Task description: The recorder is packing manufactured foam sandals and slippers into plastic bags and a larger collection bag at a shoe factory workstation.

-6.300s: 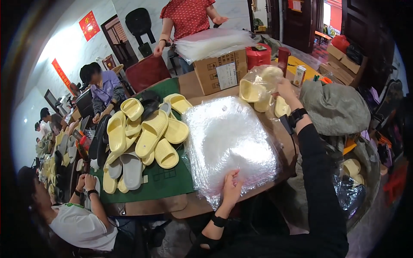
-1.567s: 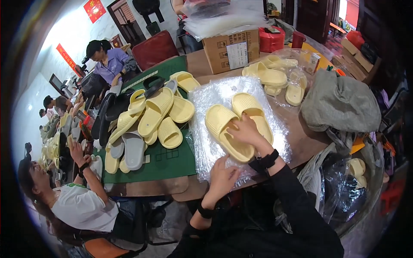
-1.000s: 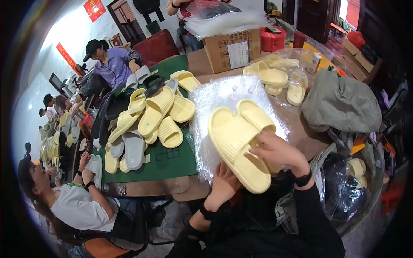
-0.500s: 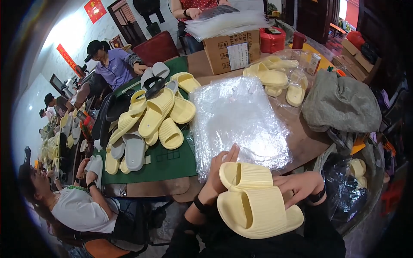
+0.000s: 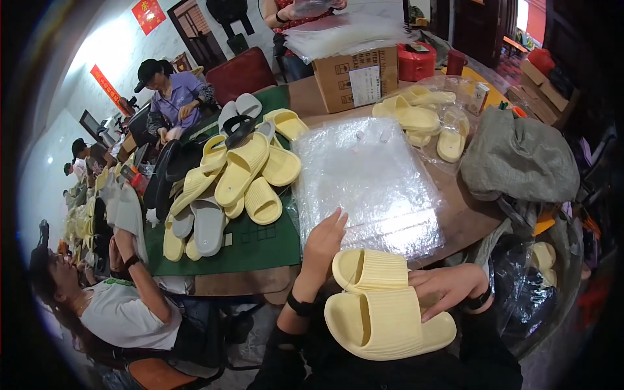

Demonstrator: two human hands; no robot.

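Note:
A pair of pale yellow ribbed slide slippers is close in front of me, one partly overlapping the other. My right hand grips them at the right, its fingers reaching into the slippers and partly hidden there. To the left of the slippers, my left hand has its fingers stretched out and holds nothing. Its fingertips are over the near edge of a stack of clear plastic bags, and I cannot tell whether they touch it.
A pile of yellow slippers with grey and black ones lies on a green mat to the left. Beyond the bags stands a cardboard box. Bagged yellow slippers and a grey-green sack are at right. Co-workers sit along the left.
My left hand has drawn a little left and toward me, out from behind the slippers. My right hand keeps its grip. At the left, a co-worker's hands have risen with something grey and white.

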